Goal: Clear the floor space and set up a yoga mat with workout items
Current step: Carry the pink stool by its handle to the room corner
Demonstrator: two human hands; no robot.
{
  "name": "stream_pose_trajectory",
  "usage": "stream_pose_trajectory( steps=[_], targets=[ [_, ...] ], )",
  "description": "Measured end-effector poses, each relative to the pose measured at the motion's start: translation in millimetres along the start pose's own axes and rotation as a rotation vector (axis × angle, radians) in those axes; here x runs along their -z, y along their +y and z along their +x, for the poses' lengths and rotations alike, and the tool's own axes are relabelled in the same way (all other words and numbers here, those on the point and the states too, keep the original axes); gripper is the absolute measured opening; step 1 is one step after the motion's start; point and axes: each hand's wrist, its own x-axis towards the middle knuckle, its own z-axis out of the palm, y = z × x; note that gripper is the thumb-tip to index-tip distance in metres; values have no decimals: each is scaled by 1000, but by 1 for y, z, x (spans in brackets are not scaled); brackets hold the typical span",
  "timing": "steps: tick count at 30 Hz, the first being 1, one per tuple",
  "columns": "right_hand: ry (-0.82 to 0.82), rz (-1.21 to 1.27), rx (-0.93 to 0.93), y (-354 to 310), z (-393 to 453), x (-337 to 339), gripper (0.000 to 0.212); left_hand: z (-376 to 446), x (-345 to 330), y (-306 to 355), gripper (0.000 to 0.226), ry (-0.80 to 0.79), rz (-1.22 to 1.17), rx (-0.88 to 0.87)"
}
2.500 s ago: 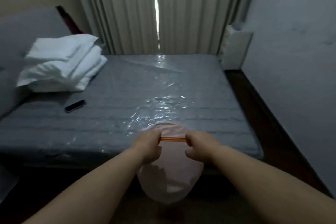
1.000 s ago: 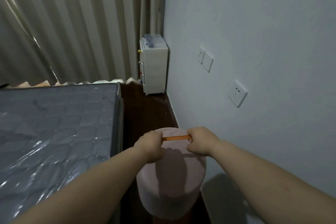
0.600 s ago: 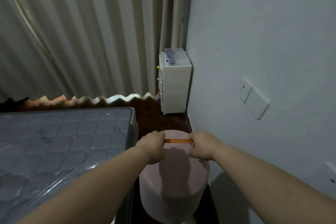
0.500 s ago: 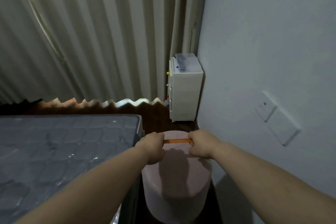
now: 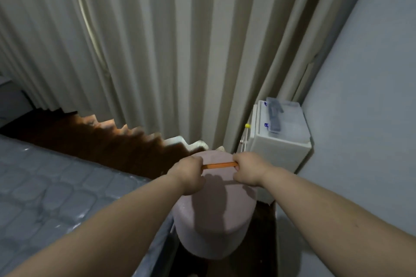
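A round pink stool (image 5: pixel 215 216) hangs in front of me over the dark floor strip between the bed and the wall. An orange strap handle (image 5: pixel 219 165) crosses its top. My left hand (image 5: pixel 190 175) grips the strap's left end and my right hand (image 5: pixel 248 170) grips its right end, both with fingers curled round it. The stool's underside is hidden from view.
A bed with a grey plastic-covered mattress (image 5: pixel 56 198) fills the left. A white drawer cabinet (image 5: pixel 278 144) with a clear box on top stands in the corner just beyond the stool. Long beige curtains (image 5: pixel 157 51) hang behind. The pale wall (image 5: pixel 371 119) closes the right side.
I have turned right from the bed and moved along the gap toward the corner, carrying the stool. The cabinet and curtains are now much closer. Both hands keep the same grip.
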Motion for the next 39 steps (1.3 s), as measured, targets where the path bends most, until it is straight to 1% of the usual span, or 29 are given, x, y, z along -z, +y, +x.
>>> stream_pose_trajectory(
  steps=[2,5,6,7,11,13,15,18,20,23,24,27,28,31,32,33,34,37,39],
  targets=[
    [-27,-7,-8,12,41,14,25,45,15,-7,15,-22,20,0],
    [-28,-3,7,32,114,49,29,124,40,-20,12,-3,-3,14],
    [-31,-10,21,37,136,60,29,150,49,-26,10,5,10,19],
    [-38,-33,31,35,140,66,30,155,54,-27,9,1,25,22],
    [-64,-5,64,65,244,93,30,253,82,-48,8,12,93,40],
    [-77,-16,95,73,293,102,27,287,92,-59,8,21,77,81],
    [-115,-41,146,76,345,113,30,318,99,-74,9,20,44,148],
    [-115,-34,245,67,405,131,35,350,115,-100,12,32,-5,241],
    [-142,-62,302,51,448,138,32,364,127,-121,13,41,-40,311],
    [-170,-123,410,11,513,142,15,375,137,-164,16,81,-109,437],
    [-170,-145,441,-2,528,143,14,378,138,-177,17,89,-122,466],
    [-219,-193,549,-60,591,138,24,389,147,-242,17,116,-154,600],
    [-232,-197,582,-86,617,135,26,395,152,-272,17,138,-166,629],
    [-260,-258,656,-143,668,129,23,401,169,-332,18,156,-209,695],
    [-281,-271,678,-168,687,123,21,400,173,-359,17,156,-240,737],
    [-292,-264,713,-209,716,117,18,397,185,-399,16,171,-264,777],
    [-304,-293,719,-219,719,116,16,395,189,-407,14,156,-280,789],
    [-356,-281,794,-317,775,111,15,385,223,-493,9,188,-347,897],
    [-361,-309,838,-358,793,117,16,381,243,-525,15,189,-349,928]
  ],
)
